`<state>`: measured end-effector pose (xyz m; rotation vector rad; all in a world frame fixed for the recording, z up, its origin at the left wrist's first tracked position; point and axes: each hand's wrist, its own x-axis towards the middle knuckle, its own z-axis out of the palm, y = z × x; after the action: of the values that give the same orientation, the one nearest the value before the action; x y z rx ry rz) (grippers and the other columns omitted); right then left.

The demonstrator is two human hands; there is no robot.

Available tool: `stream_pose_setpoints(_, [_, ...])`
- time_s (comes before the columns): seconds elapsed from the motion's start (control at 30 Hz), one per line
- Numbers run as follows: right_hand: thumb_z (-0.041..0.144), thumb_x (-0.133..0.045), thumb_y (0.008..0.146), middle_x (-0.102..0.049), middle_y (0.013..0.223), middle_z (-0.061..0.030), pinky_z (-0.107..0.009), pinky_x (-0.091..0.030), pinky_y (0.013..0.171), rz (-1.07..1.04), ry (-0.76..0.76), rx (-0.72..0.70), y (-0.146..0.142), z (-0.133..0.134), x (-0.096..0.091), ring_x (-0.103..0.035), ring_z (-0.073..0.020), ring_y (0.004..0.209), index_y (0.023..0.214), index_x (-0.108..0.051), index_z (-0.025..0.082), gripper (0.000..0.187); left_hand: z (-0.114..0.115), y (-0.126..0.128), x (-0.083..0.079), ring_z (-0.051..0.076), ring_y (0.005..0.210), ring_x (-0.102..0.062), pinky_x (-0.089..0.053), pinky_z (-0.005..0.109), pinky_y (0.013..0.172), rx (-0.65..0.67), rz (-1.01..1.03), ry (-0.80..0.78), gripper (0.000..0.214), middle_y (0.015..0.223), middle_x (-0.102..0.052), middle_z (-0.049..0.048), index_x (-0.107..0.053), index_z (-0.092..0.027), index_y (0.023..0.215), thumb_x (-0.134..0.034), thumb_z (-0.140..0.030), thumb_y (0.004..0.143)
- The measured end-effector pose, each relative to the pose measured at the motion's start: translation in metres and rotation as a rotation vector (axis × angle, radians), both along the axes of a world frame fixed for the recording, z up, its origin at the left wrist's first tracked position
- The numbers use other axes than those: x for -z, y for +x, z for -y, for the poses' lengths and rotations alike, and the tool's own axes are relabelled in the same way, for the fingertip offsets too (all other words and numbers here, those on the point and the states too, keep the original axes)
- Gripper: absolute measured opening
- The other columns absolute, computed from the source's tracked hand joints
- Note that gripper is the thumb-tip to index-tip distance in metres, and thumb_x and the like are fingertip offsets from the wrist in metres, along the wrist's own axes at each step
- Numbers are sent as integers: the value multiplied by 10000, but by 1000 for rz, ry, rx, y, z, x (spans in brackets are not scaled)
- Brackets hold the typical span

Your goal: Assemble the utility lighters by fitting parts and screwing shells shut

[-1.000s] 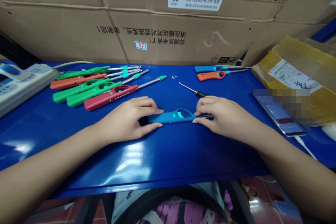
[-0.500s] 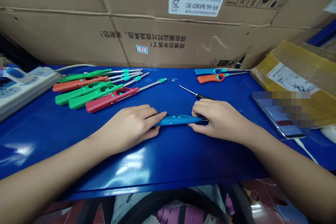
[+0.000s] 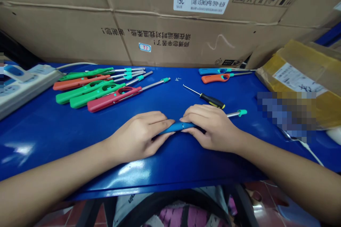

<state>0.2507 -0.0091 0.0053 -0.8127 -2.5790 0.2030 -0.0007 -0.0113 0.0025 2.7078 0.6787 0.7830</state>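
Observation:
A blue long-neck gas lighter (image 3: 178,126) lies crosswise between my two hands, just above or on the table. My left hand (image 3: 145,133) pinches its handle end between thumb and fingers. My right hand (image 3: 210,126) is closed around its middle, covering the trigger area. Past that hand the metal tube pokes out to the right with a green tip (image 3: 242,112). Just behind my right hand lies a screwdriver (image 3: 213,100) with a black and yellow handle, its thin shaft pointing left. Small white bits (image 3: 178,79) lie beyond its tip.
Several long-neck lighters lie at the left, the nearest a red one (image 3: 114,99). A blue one (image 3: 213,71) and an orange one (image 3: 215,78) lie at back right. A power strip (image 3: 29,85), taped carton (image 3: 295,74) and large cardboard box (image 3: 149,25) border the blue table (image 3: 106,170).
My right hand has shifted left along the blue lighter, and the tube with its green tip now shows beyond it. The hands are closer together. More of the screwdriver handle is uncovered.

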Motion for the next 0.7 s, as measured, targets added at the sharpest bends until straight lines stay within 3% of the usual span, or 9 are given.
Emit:
stream_pose_setpoints(0.27, [294,-564,974,-683,932,-66,-329,-479,777,-80,-87,115,3,0,-9,-620,-197,866,954,-629,186,127,-11,-1,2,168,887,-733,-582,248,834,-127,148,-44,232,1002,-765,63,-710,-157,1137,-673,-287,949])
stream_pose_setpoints(0.43, [309,-574,964,-679,945,-64,-328,-495,779,-55,-132,134,6,-4,-8,-624,-194,863,951,-616,199,119,-16,-2,1,160,822,-722,-577,241,772,-162,189,-102,182,942,-771,58,-740,-159,1057,-678,-285,941])
stream_pose_setpoints(0.5, [324,-558,979,-695,1010,-74,-341,-511,831,-28,-111,124,6,-6,-8,-645,-207,940,1037,-626,200,153,-14,-2,-1,149,748,-701,-569,241,719,-196,225,-161,164,882,-767,46,-754,-163,976,-672,-300,938])
stream_pose_setpoints(0.57, [370,-571,980,-700,1113,-95,-367,-522,886,19,-63,117,5,-6,-8,-651,-234,1048,1196,-609,199,278,-12,0,-4,137,646,-673,-551,230,619,-266,275,-290,204,789,-760,30,-761,-164,884,-674,-344,930])
stream_pose_setpoints(0.7, [424,-562,989,-678,1230,-112,-375,-559,842,137,-16,108,5,-6,-7,-670,-248,1082,1376,-550,203,446,-9,3,-8,129,462,-632,-502,199,443,-312,294,-750,320,542,-691,0,-756,-145,808,-663,-426,928])
